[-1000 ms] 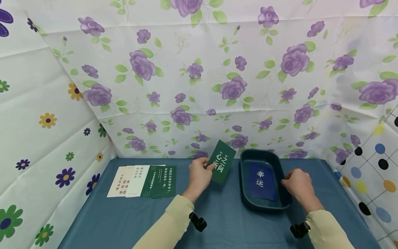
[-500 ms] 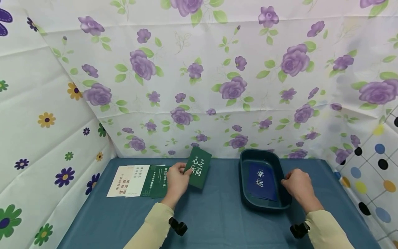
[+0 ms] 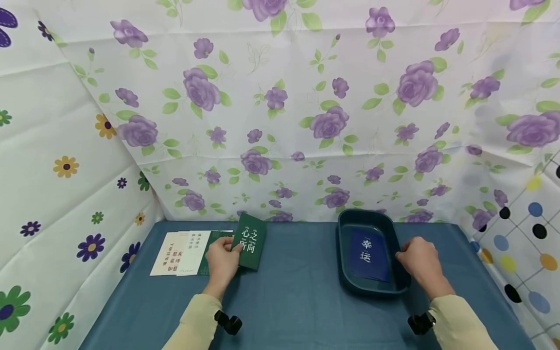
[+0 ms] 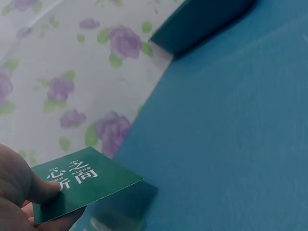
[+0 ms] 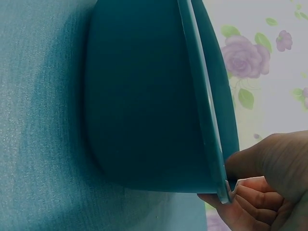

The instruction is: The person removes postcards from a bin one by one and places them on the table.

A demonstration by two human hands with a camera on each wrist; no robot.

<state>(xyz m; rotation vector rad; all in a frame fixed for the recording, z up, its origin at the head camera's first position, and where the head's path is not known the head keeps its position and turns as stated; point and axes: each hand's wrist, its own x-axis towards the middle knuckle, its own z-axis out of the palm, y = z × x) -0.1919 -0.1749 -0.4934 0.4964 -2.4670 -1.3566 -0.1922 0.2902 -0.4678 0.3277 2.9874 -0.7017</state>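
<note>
My left hand [image 3: 222, 262] pinches a dark green card [image 3: 253, 240] with white characters, its thumb on the printed face in the left wrist view. That card [image 4: 101, 185] is tilted above the table and overlaps the right end of a row of cards. In this row lie a cream card [image 3: 164, 255] with red characters, a white card [image 3: 188, 255] and green ones, the last mostly hidden by the hand. My right hand [image 3: 421, 262] grips the right rim of a dark teal tray [image 3: 372, 292], thumb inside and fingers outside. A blue card [image 3: 369, 262] with white characters lies in the tray.
A blue cloth [image 3: 302, 301] covers the table. Floral sheets hang behind it [image 3: 280, 121] and along the left side, with a dotted sheet [image 3: 520, 253] at the right. A black wrist camera [image 3: 228, 323] sits at each cuff.
My left hand has carried the green card leftward, from beside the tray to the row of cards. The right hand and the tray have stayed in place.
</note>
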